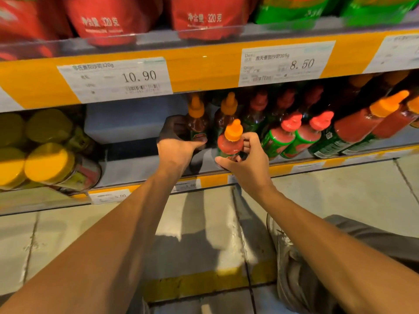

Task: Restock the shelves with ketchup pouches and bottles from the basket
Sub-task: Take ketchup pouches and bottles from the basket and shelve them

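My right hand (246, 158) is shut on an orange-capped ketchup bottle (230, 141), held upright at the front of the lower shelf (145, 168). My left hand (175, 145) reaches deeper into the shelf and grips a second orange-capped bottle (196, 123) standing further back; its fingers wrap around the bottle's left side. A third orange-capped bottle (227, 114) stands behind. Red-capped ketchup bottles (292, 134) stand to the right. Red ketchup pouches (113, 21) line the upper shelf. The basket is out of view.
Yellow-lidded jars (48, 164) fill the lower shelf's left part, with a bare gap between them and my hands. Larger orange-capped bottles (362, 125) stand at the far right. Green pouches (292, 10) sit top right. My shoe (288, 257) rests on the tiled floor.
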Motion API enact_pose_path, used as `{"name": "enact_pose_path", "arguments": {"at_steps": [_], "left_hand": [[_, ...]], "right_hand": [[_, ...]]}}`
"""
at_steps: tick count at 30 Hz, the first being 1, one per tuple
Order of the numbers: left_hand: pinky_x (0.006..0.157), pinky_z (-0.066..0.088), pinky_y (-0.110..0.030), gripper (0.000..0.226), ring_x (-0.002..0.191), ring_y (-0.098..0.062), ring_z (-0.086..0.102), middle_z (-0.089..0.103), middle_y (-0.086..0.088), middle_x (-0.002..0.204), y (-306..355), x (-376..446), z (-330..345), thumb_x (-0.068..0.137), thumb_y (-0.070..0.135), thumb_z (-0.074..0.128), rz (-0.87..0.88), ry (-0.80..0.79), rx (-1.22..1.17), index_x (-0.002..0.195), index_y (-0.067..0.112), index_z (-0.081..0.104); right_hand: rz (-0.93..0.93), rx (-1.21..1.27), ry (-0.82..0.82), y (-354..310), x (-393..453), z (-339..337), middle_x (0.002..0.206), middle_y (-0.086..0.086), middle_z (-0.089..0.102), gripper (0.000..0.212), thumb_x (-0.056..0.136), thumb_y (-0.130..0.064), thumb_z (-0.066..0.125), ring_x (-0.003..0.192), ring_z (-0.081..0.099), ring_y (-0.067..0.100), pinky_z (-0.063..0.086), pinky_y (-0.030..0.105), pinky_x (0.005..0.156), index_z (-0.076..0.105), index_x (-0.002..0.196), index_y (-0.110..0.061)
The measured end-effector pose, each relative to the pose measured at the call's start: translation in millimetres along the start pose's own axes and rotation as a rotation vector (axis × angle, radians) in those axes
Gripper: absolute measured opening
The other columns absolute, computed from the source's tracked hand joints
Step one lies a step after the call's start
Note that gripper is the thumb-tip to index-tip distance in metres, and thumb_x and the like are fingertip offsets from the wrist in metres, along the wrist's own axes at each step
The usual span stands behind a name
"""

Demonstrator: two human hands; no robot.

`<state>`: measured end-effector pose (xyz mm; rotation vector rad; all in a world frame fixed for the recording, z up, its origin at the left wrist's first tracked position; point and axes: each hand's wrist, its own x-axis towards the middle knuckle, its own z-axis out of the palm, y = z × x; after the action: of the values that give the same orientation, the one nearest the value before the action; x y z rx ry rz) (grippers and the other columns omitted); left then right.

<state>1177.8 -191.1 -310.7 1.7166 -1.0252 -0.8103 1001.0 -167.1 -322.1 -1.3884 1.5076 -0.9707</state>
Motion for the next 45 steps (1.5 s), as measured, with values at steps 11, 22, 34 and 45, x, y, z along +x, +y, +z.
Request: {"name": "enact_pose_path", "arguments": {"at_steps": [11,22,34,45], "left_hand": [[0.086,0.057,-0.026,0.055,0.097,-0.015,0.069,0.071,0.003,0.100,7,1,-3,0.062,0.011,0.094,-0.064,-0.060,0.125,0.108,0.016,0.064],[0.087,0.052,-0.035,0.035,0.101,-0.026,0.062,0.066,-0.009,0.109,38,-39,-50,0.089,0.033,0.073,-0.160,-0.120,0.438,0.109,0.008,0.059],[0.098,0.048,-0.045,0.049,0.119,-0.031,0.054,0.055,-0.011,0.129,133,-117,-151,0.093,0.047,0.061,-0.046,-0.144,0.780,0.126,0.013,0.051],[0.089,0.053,-0.041,0.047,0.106,-0.024,0.061,0.063,-0.001,0.120,232,-197,-342,0.092,0.055,0.059,-0.005,0.136,0.745,0.122,0.019,0.058]], "right_hand": [[0.032,-0.071,-0.033,-4,4,1,0.096,-0.014,0.070,0.052,0.070,-0.029,0.091,0.090,0.068,0.003,0.060,0.038,0.082,0.049,0.098,-0.035],[0.117,-0.227,-0.058,-29,-9,-14,0.113,-0.005,0.062,0.068,0.074,-0.026,0.090,0.105,0.057,0.013,0.048,0.030,0.095,0.048,0.127,-0.015],[-0.030,-0.422,0.000,-157,-100,-46,0.099,-0.008,0.058,0.034,0.088,-0.033,0.074,0.092,0.055,0.018,0.044,0.034,0.075,0.048,0.108,-0.024],[-0.384,-0.425,-0.377,-334,-184,4,0.100,-0.011,0.062,0.028,0.090,-0.047,0.069,0.095,0.061,0.016,0.053,0.039,0.086,0.056,0.106,-0.027]]}}
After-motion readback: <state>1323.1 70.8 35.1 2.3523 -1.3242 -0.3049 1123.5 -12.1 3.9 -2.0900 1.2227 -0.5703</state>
